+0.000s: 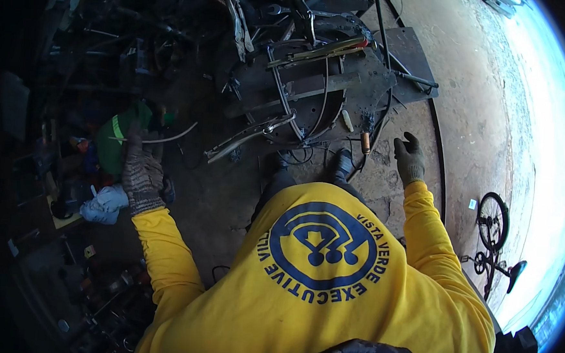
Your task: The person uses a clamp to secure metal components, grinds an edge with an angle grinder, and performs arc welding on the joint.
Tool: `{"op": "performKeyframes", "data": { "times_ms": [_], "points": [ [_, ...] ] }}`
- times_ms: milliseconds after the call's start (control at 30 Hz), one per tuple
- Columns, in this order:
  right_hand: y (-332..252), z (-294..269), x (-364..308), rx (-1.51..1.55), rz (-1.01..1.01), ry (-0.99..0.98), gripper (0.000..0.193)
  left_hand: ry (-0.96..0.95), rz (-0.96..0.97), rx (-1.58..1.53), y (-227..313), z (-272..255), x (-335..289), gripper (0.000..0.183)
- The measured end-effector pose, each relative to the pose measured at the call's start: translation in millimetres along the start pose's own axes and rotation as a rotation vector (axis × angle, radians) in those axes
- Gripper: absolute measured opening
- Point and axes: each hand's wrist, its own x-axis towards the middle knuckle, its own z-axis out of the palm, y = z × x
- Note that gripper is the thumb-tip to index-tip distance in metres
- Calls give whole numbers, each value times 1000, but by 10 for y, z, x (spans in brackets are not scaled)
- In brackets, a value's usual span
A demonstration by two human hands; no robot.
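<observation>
My left hand (144,171), in a grey knitted glove, is closed around a thin, slightly curved rod (172,137) to the left of the work table. The rod sticks out on both sides of the fingers. My right hand (411,161), in a similar glove, is held in the air at the table's near right, fingers apart with nothing in them. Ahead of me, a frame of bent metal bars (280,79) lies on the dark metal table (416,52). Locking pliers (238,31) and another long-handled clamp (252,136) grip the frame. Nearest my right hand is a copper-coloured tip (365,143) on a cable.
Left of me, a green cloth item (113,141) and a pale blue cloth (105,203) lie among dark clutter. A black cable (441,147) runs along the concrete floor on the right. A bicycle (492,231) stands farther right, by the bright opening.
</observation>
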Motion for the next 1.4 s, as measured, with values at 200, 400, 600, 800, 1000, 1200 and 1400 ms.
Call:
{"op": "performKeyframes", "data": {
  "times_ms": [200,400,600,800,1000,1200,1400],
  "points": [
    [-499,244,-989,195,99,71,44,-215,-114,-139,-140,253,533,54],
    [-1449,950,-2034,327,228,-140,29,-640,-409,-405,-627,415,858,50],
    [-2163,1503,-2153,617,263,-340,38,-684,-672,-418,-853,668,795,41],
    [-2170,1860,-2041,885,373,-380,38,-605,-817,-352,-1045,799,686,28],
    [-2226,2069,-2073,1436,382,-318,26,-599,-619,146,-1345,660,823,30],
    [-2135,2118,-2018,1596,391,-233,23,-786,-99,714,-1237,729,690,36],
    [-2278,2086,-2050,1589,420,-139,26,-737,-403,461,-1108,926,655,37]
  ]
}}
